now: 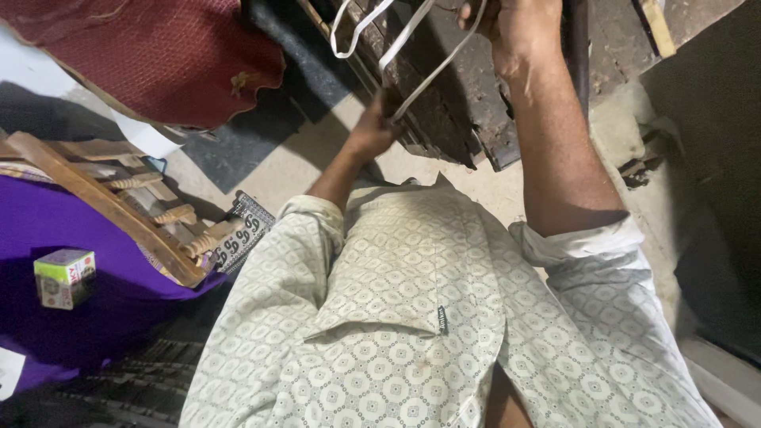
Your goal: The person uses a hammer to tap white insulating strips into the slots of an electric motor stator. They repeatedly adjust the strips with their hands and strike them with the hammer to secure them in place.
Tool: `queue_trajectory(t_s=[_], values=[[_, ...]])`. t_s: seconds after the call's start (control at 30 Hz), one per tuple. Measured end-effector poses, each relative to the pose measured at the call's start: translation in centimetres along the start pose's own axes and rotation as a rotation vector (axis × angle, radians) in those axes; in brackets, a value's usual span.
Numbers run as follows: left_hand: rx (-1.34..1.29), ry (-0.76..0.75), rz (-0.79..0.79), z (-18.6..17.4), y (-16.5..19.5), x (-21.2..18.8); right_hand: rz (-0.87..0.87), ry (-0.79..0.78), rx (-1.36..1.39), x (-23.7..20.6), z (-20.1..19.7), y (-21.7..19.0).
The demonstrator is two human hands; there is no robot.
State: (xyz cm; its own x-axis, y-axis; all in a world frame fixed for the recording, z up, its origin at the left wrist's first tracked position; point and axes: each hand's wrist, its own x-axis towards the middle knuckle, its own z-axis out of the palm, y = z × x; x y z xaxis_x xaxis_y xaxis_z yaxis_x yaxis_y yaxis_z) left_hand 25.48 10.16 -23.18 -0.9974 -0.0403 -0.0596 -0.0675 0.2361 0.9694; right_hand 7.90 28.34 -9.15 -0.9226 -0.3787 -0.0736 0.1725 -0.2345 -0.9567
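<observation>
1. Left hand (pixel 372 131) closed around the flat white strap (pixel 432 71), pinching it low against the edge of the dark, worn wooden frame (pixel 464 103), seemingly to keep it taut.
2. Right hand (pixel 515 28) raised near the top of the view, fingers curled shut; appears to grip the upper run of the same strap, though partly cut off by the picture's edge.
3. Strap stretched on a slant between both hands, with loose white loops hanging to the upper left; held apart likely to keep the band straight and untangled.
4. Frame just ahead of the body, standing on the pale concrete floor (pixel 301 158).
5. Patterned pale short-sleeved shirt (pixel 396 317) filling the lower view and hiding whatever lies below the arms.
6. Off to the left: dark red woven cushion (pixel 158 55), turned wooden chair rail with spindles (pixel 119 202), purple cloth (pixel 79 238) bearing a small green-and-yellow cardboard box (pixel 65 277); all well apart from the hands.
7. Chair rail crowding the left side, close by the left elbow.
</observation>
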Motion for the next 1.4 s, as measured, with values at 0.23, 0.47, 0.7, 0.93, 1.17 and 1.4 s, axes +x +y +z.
queue_trajectory(t_s=[0.23,0.47,0.7,0.93,1.17,1.4], values=[[-0.097,-0.015,-0.397,-4.3,1.7,0.5,-0.001,0.028,0.137,-0.6,1.9,-2.3],[0.377,-0.5,-0.178,-7.5,2.9,1.6,0.083,0.084,0.028,-0.8,2.4,-4.4],[0.343,-0.371,-0.417,-8.4,0.1,3.6,0.098,0.21,-0.061,0.1,3.1,-2.0],[0.164,-0.236,0.005,-15.0,6.3,5.4,-0.087,0.386,-0.087,-4.6,1.2,-10.2],[0.398,0.318,0.687,-7.5,18.1,19.3,-0.283,0.236,-0.197,-5.6,-1.0,-14.9],[0.402,0.254,0.653,-2.8,21.3,27.4,-0.275,0.229,-0.149,-5.0,-0.8,-14.0]])
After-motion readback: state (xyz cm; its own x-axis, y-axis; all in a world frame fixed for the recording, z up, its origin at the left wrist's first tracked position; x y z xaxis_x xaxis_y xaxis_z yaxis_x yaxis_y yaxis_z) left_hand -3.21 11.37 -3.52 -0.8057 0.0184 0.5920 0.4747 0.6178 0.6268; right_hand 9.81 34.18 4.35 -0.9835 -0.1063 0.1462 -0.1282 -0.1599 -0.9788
